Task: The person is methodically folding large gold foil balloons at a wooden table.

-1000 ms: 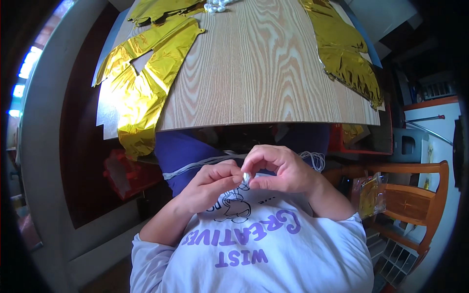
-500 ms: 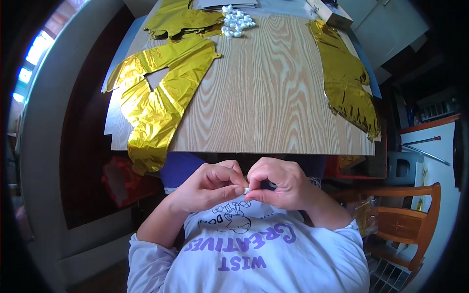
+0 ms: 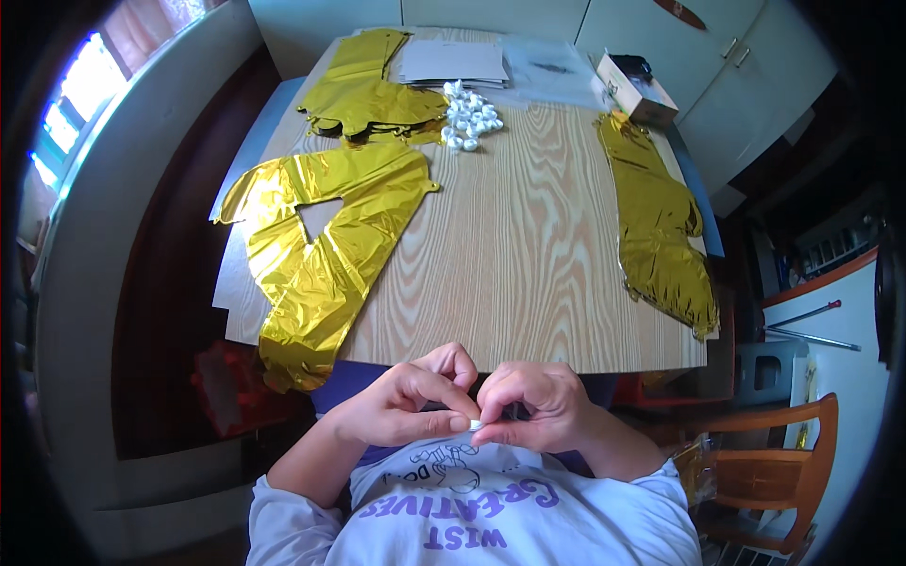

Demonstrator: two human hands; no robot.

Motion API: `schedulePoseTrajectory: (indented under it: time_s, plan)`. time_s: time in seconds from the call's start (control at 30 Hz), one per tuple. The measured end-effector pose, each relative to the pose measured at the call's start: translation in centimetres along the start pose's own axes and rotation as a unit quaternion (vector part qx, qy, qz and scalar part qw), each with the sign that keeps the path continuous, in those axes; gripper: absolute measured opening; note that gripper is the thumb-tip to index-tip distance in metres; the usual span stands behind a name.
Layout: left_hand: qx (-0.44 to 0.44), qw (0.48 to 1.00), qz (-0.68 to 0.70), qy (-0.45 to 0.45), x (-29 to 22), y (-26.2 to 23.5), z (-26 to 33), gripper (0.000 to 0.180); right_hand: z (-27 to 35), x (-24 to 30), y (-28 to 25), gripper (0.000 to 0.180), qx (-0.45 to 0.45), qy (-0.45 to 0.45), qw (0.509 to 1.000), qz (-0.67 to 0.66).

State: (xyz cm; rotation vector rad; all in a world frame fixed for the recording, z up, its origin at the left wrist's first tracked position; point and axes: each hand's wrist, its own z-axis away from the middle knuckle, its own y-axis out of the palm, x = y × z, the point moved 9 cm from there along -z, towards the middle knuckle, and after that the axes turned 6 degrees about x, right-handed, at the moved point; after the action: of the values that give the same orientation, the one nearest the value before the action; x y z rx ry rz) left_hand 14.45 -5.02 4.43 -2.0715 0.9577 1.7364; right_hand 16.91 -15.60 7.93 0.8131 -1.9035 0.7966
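At the far left a bright window curves along the rim. On the wooden tabletop the nearest left piece is a large gold foil balloon, flat and uninflated, with a triangular hole in it; its lower end hangs over the near edge. Behind it lies a second gold foil, crumpled. Next to that, a stack of grey sheets and a heap of small white pieces, too many and too small to count. A clear plastic bag lies further right, then one small cardboard box, white and tan, at the far right corner. A third gold foil, long and fringed, runs down the right edge.

Below the near edge, the left hand and right hand meet over the chest. Both pinch one small white piece between thumb and forefinger, fingers closed tight on it, tips touching. A wooden chair stands at lower right
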Motion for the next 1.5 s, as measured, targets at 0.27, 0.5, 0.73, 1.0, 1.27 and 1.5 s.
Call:
schedulePoseTrajectory:
  time_s: [0.27, 0.5, 0.73, 1.0, 1.27, 1.5]
  plan:
    - [-0.061, 0.983, -0.169, -0.021, -1.3, -2.3, -1.5, 0.023, -2.6, -2.5, -2.6, 0.018, 0.007, 0.152, 0.987, 0.058]
    - [-0.148, 0.934, 0.303, -0.121, 4.3, -4.7, -1.2, 0.029, -6.7, -2.3, -3.4, 0.012, 0.092, 0.033, 0.976, 0.193]
    - [-0.228, 0.892, 0.391, -0.018, 2.2, -6.9, 1.9, 0.048, -11.7, -11.7, -12.0, 0.009, -0.023, 0.258, 0.954, 0.150]
    - [-0.183, 0.935, 0.302, -0.035, 2.4, -3.6, 5.4, 0.041, -19.2, -23.2, -21.3, 0.010, -0.064, 0.290, 0.890, 0.347]
    - [-0.263, 0.937, 0.214, -0.082, 1.9, -3.8, 10.2, 0.038, -15.5, -21.8, -22.2, 0.022, -0.205, 0.294, 0.925, 0.122]
    - [-0.313, 0.885, -0.153, -0.310, 5.6, -4.5, 18.2, 0.021, -0.6, -1.2, -2.0, 0.016, -0.020, -0.039, 0.906, 0.420]
